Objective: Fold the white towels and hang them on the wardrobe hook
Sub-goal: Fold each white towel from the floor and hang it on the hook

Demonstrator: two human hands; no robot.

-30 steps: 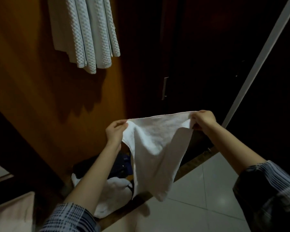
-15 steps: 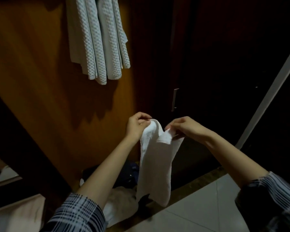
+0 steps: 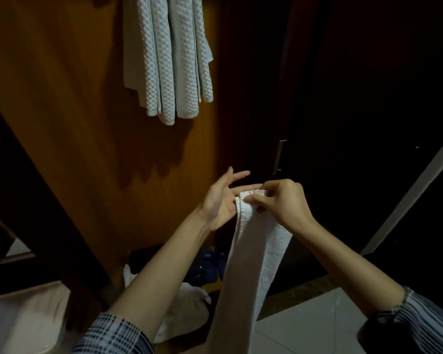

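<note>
The towel (image 3: 253,264), spread wide between the hands a second ago, is now doubled into a narrow strip hanging in front of the dark wardrobe door (image 3: 343,123). Its top corners are pinched together by the right hand (image 3: 281,203); the left hand (image 3: 223,200) is opened, fingers straight, beside the edge. One fold is judged done. Folded towels (image 3: 169,60) are already hung far left; more lie in a heap (image 3: 184,310) below.

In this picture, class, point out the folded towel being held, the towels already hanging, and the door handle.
folded towel (image 3: 253,267), head view, middle of its hanging strip
hanging towels (image 3: 168,57), head view, waffle-textured front
door handle (image 3: 279,157), head view, metal bar
</note>
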